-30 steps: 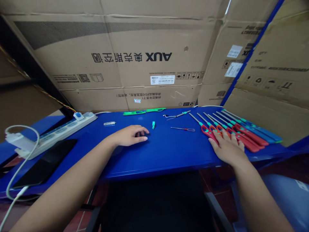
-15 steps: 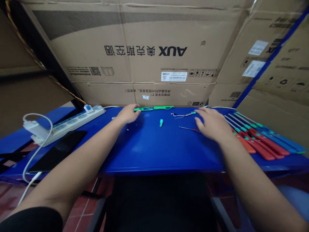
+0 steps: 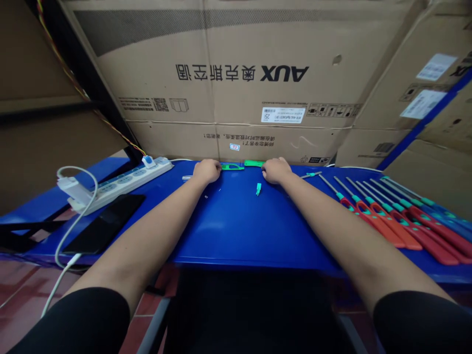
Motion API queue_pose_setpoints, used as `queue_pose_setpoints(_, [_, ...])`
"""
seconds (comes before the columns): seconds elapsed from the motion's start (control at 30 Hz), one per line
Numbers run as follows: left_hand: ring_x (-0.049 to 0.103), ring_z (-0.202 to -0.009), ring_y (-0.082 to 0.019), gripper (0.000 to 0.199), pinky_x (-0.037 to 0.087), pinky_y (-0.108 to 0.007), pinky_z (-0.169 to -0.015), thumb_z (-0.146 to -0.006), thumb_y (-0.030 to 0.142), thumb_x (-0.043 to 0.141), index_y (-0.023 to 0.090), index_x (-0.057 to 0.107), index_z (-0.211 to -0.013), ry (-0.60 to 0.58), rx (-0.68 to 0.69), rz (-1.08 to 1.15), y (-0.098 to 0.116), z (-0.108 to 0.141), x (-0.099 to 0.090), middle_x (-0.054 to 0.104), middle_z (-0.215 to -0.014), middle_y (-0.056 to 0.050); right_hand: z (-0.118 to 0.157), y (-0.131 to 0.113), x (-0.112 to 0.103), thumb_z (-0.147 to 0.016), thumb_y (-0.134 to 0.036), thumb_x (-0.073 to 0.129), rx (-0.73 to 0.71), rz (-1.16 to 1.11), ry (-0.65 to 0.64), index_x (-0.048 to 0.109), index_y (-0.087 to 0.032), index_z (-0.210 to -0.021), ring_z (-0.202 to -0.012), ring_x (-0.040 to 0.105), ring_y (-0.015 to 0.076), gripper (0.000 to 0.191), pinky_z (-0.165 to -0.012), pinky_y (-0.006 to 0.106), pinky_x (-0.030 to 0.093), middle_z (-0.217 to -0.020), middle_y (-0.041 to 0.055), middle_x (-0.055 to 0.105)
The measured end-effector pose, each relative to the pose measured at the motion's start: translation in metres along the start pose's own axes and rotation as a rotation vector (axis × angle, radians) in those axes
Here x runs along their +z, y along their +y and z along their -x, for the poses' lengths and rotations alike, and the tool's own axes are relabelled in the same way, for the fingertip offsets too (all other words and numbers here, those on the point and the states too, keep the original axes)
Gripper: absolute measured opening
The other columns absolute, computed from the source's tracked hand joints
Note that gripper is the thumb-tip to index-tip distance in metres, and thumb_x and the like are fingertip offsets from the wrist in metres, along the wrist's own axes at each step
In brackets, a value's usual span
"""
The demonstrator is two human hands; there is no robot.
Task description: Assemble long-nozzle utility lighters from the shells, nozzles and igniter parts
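Two green handle-shaped pieces lie end to end near the far edge of the table, close to the foot of an upright cardboard sheet [image 3: 236,42]. The left green piece [image 3: 232,167] has a cut-out opening; the right green piece [image 3: 253,163] appears more solid. The left hand [image 3: 207,170] meets the outer end of the former, its fingers curled; the right hand [image 3: 276,170] meets the outer end of the latter, likewise curled. The hands are well apart, and whether the fingers are clamped on the pieces cannot be told. Nearer the viewer, between the forearms, a small turquoise part [image 3: 258,189] rests on the blue table [image 3: 236,231]. Just beside the left hand, a clear tube [image 3: 187,177] is partly covered; near the right wrist, a thin rod with a turquoise fitting [image 3: 312,174] is partly hidden. At the right, several long-necked lighters [image 3: 401,228] lie side by side, with orange, red and blue handles. At the left, a white power strip [image 3: 121,186] runs obliquely; before it lies a black phone [image 3: 105,223], a white lead [image 3: 69,266] at its near end
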State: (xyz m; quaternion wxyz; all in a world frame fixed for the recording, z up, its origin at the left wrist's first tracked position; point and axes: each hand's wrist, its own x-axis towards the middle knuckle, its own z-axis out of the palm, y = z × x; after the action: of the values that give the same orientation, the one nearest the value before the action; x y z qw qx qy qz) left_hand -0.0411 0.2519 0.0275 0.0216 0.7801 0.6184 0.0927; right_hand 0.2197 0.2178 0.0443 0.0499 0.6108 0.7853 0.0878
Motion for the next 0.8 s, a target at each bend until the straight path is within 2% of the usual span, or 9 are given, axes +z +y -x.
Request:
queue_pose_setpoints(0.13, [0.063,-0.109,-0.023,0.033,0.056,-0.043,-0.092,-0.097,0.035,0.060,0.019,0.060,-0.125,0.006,0.011,-0.027,0.001,0.005,-0.003,0.061,-0.128,-0.010,0.002,0.019,0.001,-0.097,-0.037,0.060,-0.037,-0.039,0.019,0.060,-0.019,-0.127,-0.108,0.063,0.0227,0.036,-0.091,0.045,0.055,-0.129,0.0102,0.061])
queue_pose_setpoints(0.2, [0.063,-0.109,-0.022,0.034,0.056,-0.043,-0.091,-0.097,0.036,0.060,0.019,0.059,-0.126,0.024,0.032,-0.037,0.004,0.007,-0.010,0.061,-0.128,-0.010,0.006,0.041,-0.002,-0.096,-0.037,0.061,-0.024,-0.063,0.040,0.059,-0.018,-0.127,-0.108,0.063,0.0229,0.036,-0.091,0.045,0.055,-0.129,0.0101,0.061])
queue_pose_setpoints(0.3, [0.062,-0.111,-0.024,0.032,0.054,-0.045,-0.094,-0.097,0.035,0.061,0.017,0.061,-0.123,0.081,0.087,-0.048,0.016,0.019,-0.033,0.061,-0.127,-0.010,0.022,0.082,-0.004,-0.096,-0.038,0.061,0.022,-0.097,0.058,0.060,-0.018,-0.127,-0.108,0.063,0.0231,0.036,-0.090,0.045,0.056,-0.128,0.0098,0.061])
queue_pose_setpoints(0.4, [0.058,-0.117,-0.034,0.016,0.047,-0.043,-0.100,-0.091,0.024,0.061,0.016,0.074,-0.094,0.139,0.196,-0.033,0.036,0.050,-0.061,0.065,-0.108,-0.012,0.044,0.116,0.003,-0.097,-0.038,0.060,0.060,-0.109,0.062,0.061,-0.018,-0.125,-0.108,0.063,0.0227,0.035,-0.091,0.045,0.055,-0.128,0.0097,0.062])
queue_pose_setpoints(0.47, [0.060,-0.108,-0.030,0.015,0.048,-0.040,-0.097,-0.088,0.022,0.061,0.019,0.075,-0.091,0.109,0.327,-0.017,0.052,0.083,-0.070,0.066,-0.101,-0.009,0.059,0.130,0.014,-0.097,-0.035,0.059,0.047,-0.117,0.059,0.063,-0.018,-0.124,-0.111,0.063,0.0232,0.032,-0.097,0.046,0.052,-0.127,0.0100,0.064])
queue_pose_setpoints(0.53, [0.061,-0.102,-0.027,0.013,0.049,-0.039,-0.091,-0.086,0.023,0.062,0.021,0.074,-0.087,0.057,0.442,-0.014,0.069,0.119,-0.067,0.067,-0.099,-0.007,0.070,0.137,0.025,-0.098,-0.028,0.056,0.006,-0.125,0.048,0.066,-0.019,-0.124,-0.120,0.060,0.0241,0.030,-0.106,0.043,0.046,-0.131,0.0103,0.064])
queue_pose_setpoints(0.63, [0.060,-0.090,-0.027,0.019,0.049,-0.041,-0.080,-0.089,0.024,0.055,0.018,0.073,-0.087,-0.050,0.606,-0.030,0.088,0.162,-0.047,0.066,-0.096,-0.010,0.074,0.140,0.037,-0.096,-0.025,0.056,-0.047,-0.125,0.032,0.066,-0.020,-0.126,-0.129,0.053,0.0269,0.032,-0.111,0.046,0.041,-0.139,0.0108,0.060])
queue_pose_setpoints(0.7, [0.061,-0.087,-0.027,0.021,0.049,-0.041,-0.077,-0.090,0.021,0.052,0.017,0.072,-0.086,-0.122,0.667,0.008,0.095,0.176,-0.034,0.066,-0.095,-0.011,0.072,0.141,0.038,-0.097,-0.030,0.059,-0.073,-0.126,0.024,0.065,-0.019,-0.125,-0.125,0.056,0.0270,0.031,-0.106,0.050,0.045,-0.137,0.0113,0.059])
queue_pose_setpoints(0.8, [0.063,-0.086,-0.025,0.012,0.049,-0.036,-0.074,-0.083,0.019,0.061,0.018,0.073,-0.081,-0.196,0.726,0.095,0.097,0.171,-0.027,0.067,-0.091,-0.009,0.065,0.141,0.034,-0.096,-0.037,0.061,-0.138,-0.150,-0.005,0.061,-0.018,-0.125,-0.111,0.062,0.0235,0.035,-0.094,0.047,0.054,-0.129,0.0100,0.061])
